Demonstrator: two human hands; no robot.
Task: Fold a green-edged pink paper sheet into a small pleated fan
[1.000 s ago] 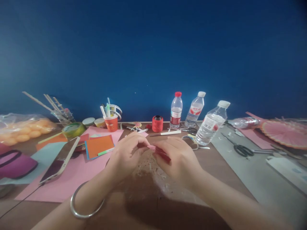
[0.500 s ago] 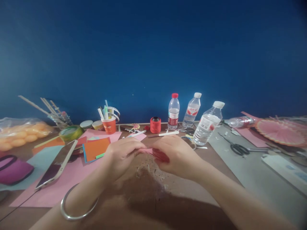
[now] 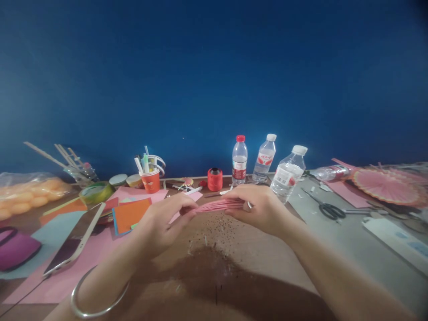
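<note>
A narrow stack of pleated pink paper (image 3: 216, 205) stretches between my two hands, a little above the brown table (image 3: 254, 249). My left hand (image 3: 167, 218) pinches its left end between thumb and fingers. Around the right end my right hand (image 3: 262, 207) is closed, thumb below and fingers above. The folds lie pressed together, edge towards me. Small dark specks (image 3: 217, 232) are scattered on the table under the paper.
Behind the hands stand a red thread spool (image 3: 215, 180), an orange cup of pens (image 3: 150, 180) and several water bottles (image 3: 240, 162). Coloured papers and a phone (image 3: 75, 240) lie left. Scissors (image 3: 327, 208), a white power strip (image 3: 397, 238) and a pink paper fan (image 3: 389, 185) lie right.
My right hand has shifted right and turned, so more of the pleated paper shows, now level and flatter. My left hand still pinches the left end. The view has tipped slightly upward.
</note>
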